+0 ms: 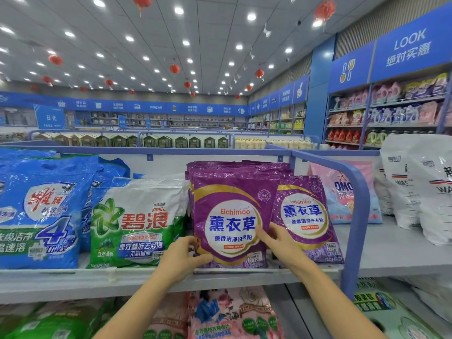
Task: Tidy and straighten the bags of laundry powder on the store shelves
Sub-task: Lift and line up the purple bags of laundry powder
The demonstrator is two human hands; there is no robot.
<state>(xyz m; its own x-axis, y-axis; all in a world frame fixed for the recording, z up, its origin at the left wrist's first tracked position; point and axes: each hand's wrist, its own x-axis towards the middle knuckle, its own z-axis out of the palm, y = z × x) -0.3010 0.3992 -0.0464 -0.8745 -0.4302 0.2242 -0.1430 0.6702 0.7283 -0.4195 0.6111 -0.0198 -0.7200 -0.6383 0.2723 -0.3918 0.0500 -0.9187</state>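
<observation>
Pinching the purple bag at its 7 o'clock corner with the left hand and 4 o'clock edge with the right hand, both grips closed on it, likely squaring it upright on the shelf against the stack behind

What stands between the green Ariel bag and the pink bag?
Two rows of purple bags; left hand and right hand grip the front bag. Head view.

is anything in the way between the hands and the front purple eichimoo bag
Nothing visible does. The left hand grips the front purple bag at its lower left edge, the right hand holds its right edge. The green bag stands to its left and a second purple bag to its right, neither in between.
</observation>
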